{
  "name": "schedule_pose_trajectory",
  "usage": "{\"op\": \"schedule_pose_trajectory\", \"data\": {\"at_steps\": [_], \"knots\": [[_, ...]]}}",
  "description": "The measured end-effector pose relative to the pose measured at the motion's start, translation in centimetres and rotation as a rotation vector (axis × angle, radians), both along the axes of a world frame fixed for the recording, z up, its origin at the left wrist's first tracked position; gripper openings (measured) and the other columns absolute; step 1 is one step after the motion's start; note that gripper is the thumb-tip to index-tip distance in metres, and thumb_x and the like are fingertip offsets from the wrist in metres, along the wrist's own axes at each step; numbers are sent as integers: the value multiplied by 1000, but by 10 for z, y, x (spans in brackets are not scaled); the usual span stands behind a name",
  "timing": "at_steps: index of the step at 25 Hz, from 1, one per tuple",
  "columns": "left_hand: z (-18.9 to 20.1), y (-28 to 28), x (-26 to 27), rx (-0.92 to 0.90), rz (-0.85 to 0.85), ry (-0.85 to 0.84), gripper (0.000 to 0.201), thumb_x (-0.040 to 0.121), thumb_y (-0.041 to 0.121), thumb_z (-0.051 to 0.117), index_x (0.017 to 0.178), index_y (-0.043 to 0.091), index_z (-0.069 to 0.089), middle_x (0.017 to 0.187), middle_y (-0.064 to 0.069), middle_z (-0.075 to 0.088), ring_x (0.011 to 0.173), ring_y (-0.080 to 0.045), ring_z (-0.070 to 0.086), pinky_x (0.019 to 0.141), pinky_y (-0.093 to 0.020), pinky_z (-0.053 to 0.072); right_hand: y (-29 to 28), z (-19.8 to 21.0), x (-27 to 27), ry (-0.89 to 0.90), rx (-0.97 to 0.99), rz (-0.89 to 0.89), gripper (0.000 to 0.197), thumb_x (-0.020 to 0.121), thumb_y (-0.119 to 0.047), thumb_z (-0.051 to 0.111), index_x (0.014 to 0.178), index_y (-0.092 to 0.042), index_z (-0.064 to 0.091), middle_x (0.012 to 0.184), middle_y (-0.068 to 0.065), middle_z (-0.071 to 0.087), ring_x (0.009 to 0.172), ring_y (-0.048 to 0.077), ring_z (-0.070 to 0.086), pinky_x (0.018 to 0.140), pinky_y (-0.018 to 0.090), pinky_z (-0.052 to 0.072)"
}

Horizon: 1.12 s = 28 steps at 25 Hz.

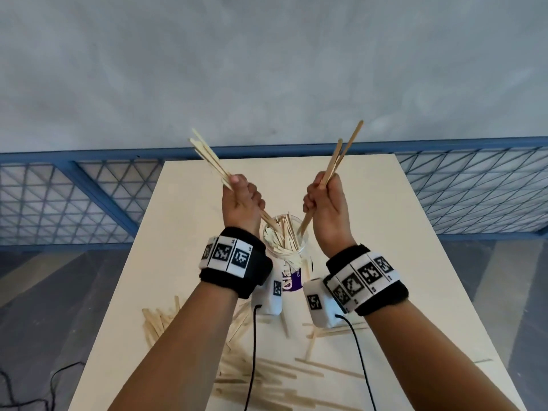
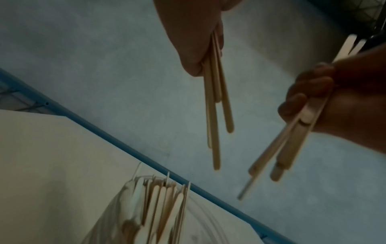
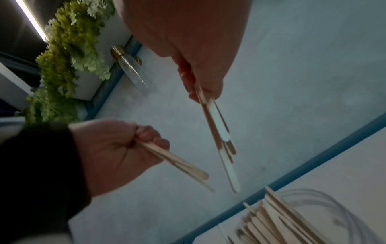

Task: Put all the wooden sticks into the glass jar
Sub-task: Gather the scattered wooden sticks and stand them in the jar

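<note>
Both fists clamp stick bundles: left hand [image 1: 241, 200], right hand [image 1: 324, 200]; glass jar [image 1: 284, 247] sits below, at frame centre, lower stick ends angled toward its mouth.

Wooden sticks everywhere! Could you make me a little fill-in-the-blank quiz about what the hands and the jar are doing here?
1. Each hand, left hand and right hand, grips a bundle of wooden ____.
2. The glass jar stands on the table, ____ the two hands.
3. The jar already ____ sticks.
4. Loose sticks lie on the ____.

Missing words: sticks; below; holds; table
</note>
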<state>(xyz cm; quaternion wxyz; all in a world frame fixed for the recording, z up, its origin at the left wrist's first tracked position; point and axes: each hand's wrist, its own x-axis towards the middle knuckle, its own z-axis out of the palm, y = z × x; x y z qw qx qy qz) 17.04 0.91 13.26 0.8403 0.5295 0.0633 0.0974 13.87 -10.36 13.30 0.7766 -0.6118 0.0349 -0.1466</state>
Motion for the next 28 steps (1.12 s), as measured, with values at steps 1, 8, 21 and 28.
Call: {"op": "schedule_pose_trajectory", "data": {"at_steps": [1, 8, 21, 28], "knots": [[-3, -2, 6, 38, -9, -20, 36, 100, 31, 25, 67, 20, 35, 38, 14, 31, 39, -1, 25, 44, -20, 23, 6, -3, 6, -30, -14, -27, 29, 93, -1, 29, 77, -22, 40, 67, -4, 36, 58, 9, 33, 57, 19, 33], [-65, -13, 11, 502, -166, 109, 33, 98, 30, 33, 70, 15, 41, 54, 5, 41, 37, 4, 43, 43, -10, 37, 28, -70, 18, 239, -349, -30, 19, 97, -11, 36, 80, -19, 42, 69, -5, 51, 60, 6, 47, 55, 13, 40], [-73, -9, 22, 420, -121, 27, 28, 96, 4, 39, 78, 21, 52, 64, 0, 49, 47, 4, 50, 51, -9, 44, 25, -85, 19, 289, -436, -52, 12, 89, -3, 47, 89, -15, 48, 82, 0, 56, 77, 16, 54, 63, 9, 41], [-86, 1, 9, 471, -164, 97, 30, 86, -3, 56, 76, 26, 57, 75, 5, 60, 65, 1, 59, 69, -17, 52, 18, -88, 19, 348, -582, 2, 10, 87, -6, 52, 93, -2, 59, 91, 13, 64, 79, 17, 55, 59, 6, 39]]}}
